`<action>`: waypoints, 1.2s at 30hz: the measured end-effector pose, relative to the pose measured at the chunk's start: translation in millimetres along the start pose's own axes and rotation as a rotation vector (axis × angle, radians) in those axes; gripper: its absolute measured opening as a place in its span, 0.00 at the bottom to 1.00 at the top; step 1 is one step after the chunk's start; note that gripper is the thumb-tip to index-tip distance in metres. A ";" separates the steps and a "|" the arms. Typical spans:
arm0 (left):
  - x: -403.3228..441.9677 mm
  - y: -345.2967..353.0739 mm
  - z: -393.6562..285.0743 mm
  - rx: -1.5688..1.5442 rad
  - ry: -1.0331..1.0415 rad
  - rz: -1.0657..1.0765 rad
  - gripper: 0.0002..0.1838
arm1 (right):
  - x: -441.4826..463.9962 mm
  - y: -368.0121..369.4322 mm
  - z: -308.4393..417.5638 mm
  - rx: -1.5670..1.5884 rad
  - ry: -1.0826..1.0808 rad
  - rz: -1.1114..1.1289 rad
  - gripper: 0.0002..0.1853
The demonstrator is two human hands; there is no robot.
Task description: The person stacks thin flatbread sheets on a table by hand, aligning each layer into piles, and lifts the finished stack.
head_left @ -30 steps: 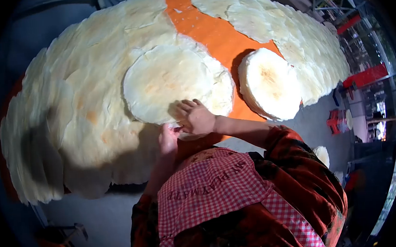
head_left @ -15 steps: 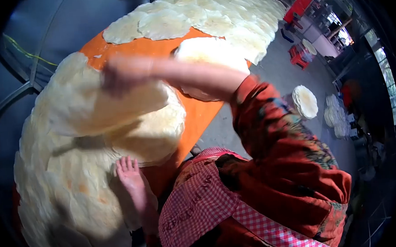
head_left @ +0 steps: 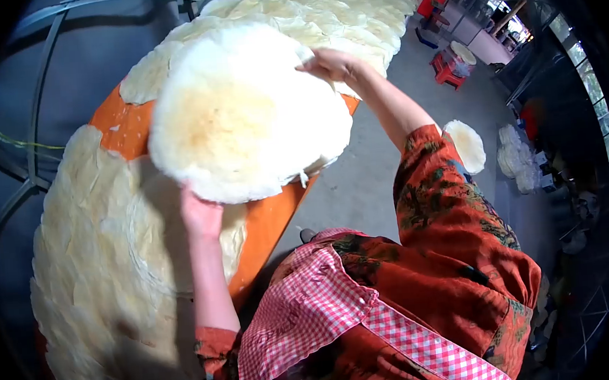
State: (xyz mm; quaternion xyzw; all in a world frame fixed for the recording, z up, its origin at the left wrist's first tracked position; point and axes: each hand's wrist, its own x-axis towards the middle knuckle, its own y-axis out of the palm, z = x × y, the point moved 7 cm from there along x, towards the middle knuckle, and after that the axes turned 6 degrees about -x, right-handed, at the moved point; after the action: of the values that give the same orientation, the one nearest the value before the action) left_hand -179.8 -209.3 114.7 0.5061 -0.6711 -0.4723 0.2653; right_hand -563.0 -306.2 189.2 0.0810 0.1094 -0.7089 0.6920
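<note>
Disc (head_left: 243, 116), pale, browned in part; rim held between left hand (head_left: 201, 213) and right hand (head_left: 332, 65), above orange counter (head_left: 273, 224). Overlapping sheets (head_left: 83, 262) toward counter's left end.

The right hand (head_left: 331, 64), a blur at ten o'clock half a second ago, has moved to one o'clock and now grips a pale round (head_left: 236, 117) at its two o'clock edge. The left hand (head_left: 202, 213), open and palm up then, has reached upward and now holds the round's seven o'clock edge.
</note>
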 end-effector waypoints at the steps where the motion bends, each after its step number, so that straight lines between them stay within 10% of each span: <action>1: 25.1 -29.2 30.0 0.174 -0.036 -0.167 0.29 | -5.6 -19.6 -24.0 0.097 0.058 -0.069 0.15; 5: 72.1 -78.4 117.0 0.220 -0.118 -0.384 0.23 | 26.1 -89.5 -145.1 -0.037 0.353 -0.055 0.15; 13: 35.0 -6.5 114.6 0.285 0.023 -0.384 0.25 | 5.7 -101.2 -69.9 -0.109 0.113 -0.081 0.15; 18: 42.9 -62.6 153.6 0.413 -0.137 -0.523 0.10 | 49.4 -140.8 -146.7 -0.651 0.080 -0.189 0.17; 26: 31.6 -69.7 136.9 0.449 -0.100 -0.418 0.16 | 62.7 -127.5 -167.9 -0.876 -0.100 -0.265 0.14; 29: 28.1 -59.1 134.0 0.611 -0.116 -0.483 0.21 | 77.3 -132.2 -171.0 -1.183 -0.004 -0.188 0.27; 32: -2.8 -56.7 118.1 0.574 -0.021 -0.398 0.18 | 28.2 -103.5 -111.0 -1.505 -0.044 -0.591 0.47; 35: -76.9 -131.6 86.7 0.560 0.189 -0.400 0.09 | -4.6 5.1 -55.4 -1.203 -0.800 -0.432 0.28; 36: -106.7 -149.6 76.0 0.606 0.257 -0.556 0.05 | -11.3 42.4 -59.5 -1.085 -0.740 -0.271 0.24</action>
State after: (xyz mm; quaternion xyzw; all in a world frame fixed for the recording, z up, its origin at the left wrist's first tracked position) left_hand -142.0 -88.4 -38.6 0.7774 -0.5792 -0.2404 0.0490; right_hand -522.5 -280.1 133.0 -0.5413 0.2148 -0.6152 0.5313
